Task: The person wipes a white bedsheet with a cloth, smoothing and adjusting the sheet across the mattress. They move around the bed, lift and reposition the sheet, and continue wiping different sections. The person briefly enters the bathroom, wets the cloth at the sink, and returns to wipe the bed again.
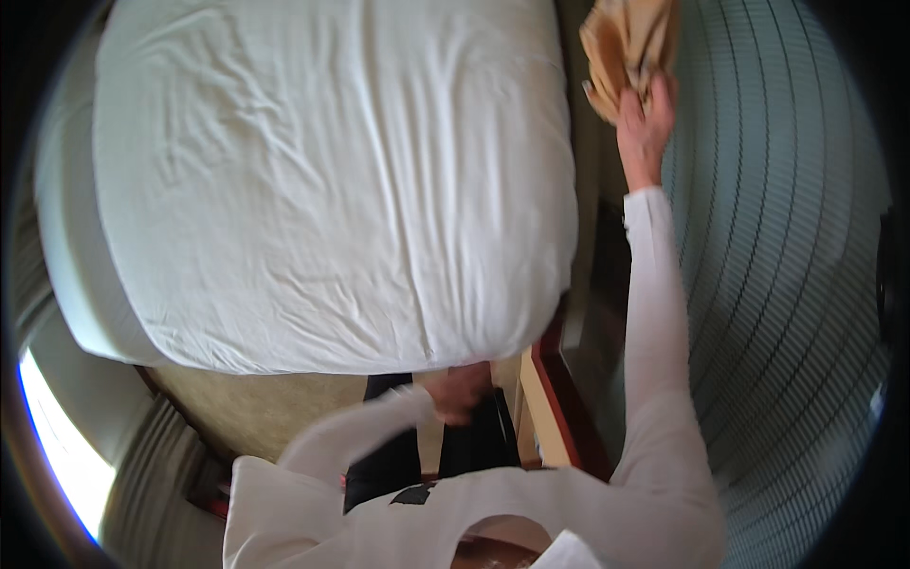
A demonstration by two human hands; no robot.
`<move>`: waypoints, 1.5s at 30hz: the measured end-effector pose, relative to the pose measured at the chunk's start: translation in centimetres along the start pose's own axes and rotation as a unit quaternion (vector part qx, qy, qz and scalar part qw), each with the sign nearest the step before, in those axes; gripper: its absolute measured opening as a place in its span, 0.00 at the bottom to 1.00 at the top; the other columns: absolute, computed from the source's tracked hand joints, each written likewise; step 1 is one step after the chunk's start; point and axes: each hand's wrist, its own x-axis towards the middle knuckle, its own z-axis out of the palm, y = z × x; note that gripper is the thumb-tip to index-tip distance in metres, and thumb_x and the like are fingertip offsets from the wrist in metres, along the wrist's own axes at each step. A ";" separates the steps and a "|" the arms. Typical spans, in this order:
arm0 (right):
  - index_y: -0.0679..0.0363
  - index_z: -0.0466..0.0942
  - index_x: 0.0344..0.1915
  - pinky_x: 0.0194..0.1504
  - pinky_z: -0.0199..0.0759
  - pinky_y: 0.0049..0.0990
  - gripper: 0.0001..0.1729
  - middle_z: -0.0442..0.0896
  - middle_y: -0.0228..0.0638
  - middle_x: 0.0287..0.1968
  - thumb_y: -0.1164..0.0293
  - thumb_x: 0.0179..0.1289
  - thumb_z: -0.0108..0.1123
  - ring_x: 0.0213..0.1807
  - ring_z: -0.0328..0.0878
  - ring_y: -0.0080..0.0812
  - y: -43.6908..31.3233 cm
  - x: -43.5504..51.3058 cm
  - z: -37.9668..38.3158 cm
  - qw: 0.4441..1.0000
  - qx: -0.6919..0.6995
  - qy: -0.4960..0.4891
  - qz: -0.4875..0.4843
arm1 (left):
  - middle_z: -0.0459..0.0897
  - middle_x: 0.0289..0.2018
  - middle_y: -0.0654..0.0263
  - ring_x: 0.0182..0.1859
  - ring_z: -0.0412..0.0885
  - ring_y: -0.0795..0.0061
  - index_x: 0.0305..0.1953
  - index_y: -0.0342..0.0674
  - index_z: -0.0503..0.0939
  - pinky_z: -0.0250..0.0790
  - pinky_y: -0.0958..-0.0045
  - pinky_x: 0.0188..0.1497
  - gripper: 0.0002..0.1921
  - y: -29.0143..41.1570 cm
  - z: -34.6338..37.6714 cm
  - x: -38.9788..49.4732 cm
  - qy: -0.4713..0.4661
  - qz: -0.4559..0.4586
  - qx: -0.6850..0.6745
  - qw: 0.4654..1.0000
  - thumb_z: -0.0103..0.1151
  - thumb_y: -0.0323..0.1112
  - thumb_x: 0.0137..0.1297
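A crumpled tan cloth or bag-like item (625,43) is gripped in my right hand (645,121), whose arm stretches forward past the right side of a bed. My left hand (458,395) is blurred and low in front of my body, by the near edge of the mattress; its fingers cannot be made out clearly. A wrinkled white sheet (341,199) covers the bed before me.
Close to my right leg stands a piece of wooden furniture with a dark red edge (569,398). A striped, greyish wall surface (775,235) curves along the right. Gathered curtains (153,469) hang beside a bright window (57,441) at lower left. Beige carpet (263,405) lies below.
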 end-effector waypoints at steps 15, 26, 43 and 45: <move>0.56 0.74 0.42 0.49 0.68 0.35 0.13 0.75 0.40 0.43 0.64 0.57 0.56 0.47 0.74 0.36 -2.1 -48.3 -9.1 0.637 -0.098 -0.682 0.346 | 0.68 0.68 0.58 0.69 0.62 0.47 0.67 0.49 0.68 0.52 0.48 0.71 0.36 -22.5 -23.0 -18.7 0.620 -0.376 0.193 0.661 0.67 0.51 0.58; 0.63 0.79 0.29 0.39 0.71 0.37 0.08 0.79 0.42 0.31 0.71 0.49 0.67 0.35 0.76 0.46 -28.3 -8.2 -3.2 0.858 -0.072 -0.504 -0.067 | 0.36 0.78 0.61 0.76 0.26 0.36 0.76 0.58 0.52 0.26 0.32 0.73 0.50 -9.6 9.3 -36.9 0.453 -0.747 -0.057 0.483 0.57 0.71 0.55; 0.58 0.81 0.37 0.41 0.70 0.54 0.11 0.79 0.42 0.39 0.73 0.53 0.55 0.46 0.75 0.50 -39.0 -46.4 34.9 0.743 0.132 -0.601 -0.263 | 0.54 0.73 0.48 0.73 0.56 0.48 0.72 0.46 0.61 0.56 0.58 0.71 0.36 -11.1 31.7 -43.2 0.588 -0.676 -0.232 0.379 0.60 0.32 0.61; 0.60 0.79 0.37 0.45 0.70 0.42 0.11 0.80 0.43 0.38 0.75 0.53 0.54 0.44 0.77 0.45 -40.1 -50.1 32.4 0.555 0.155 -0.817 0.006 | 0.58 0.71 0.46 0.71 0.61 0.48 0.72 0.46 0.60 0.61 0.59 0.68 0.36 -8.7 34.2 -42.3 0.522 -0.692 -0.282 0.411 0.58 0.32 0.62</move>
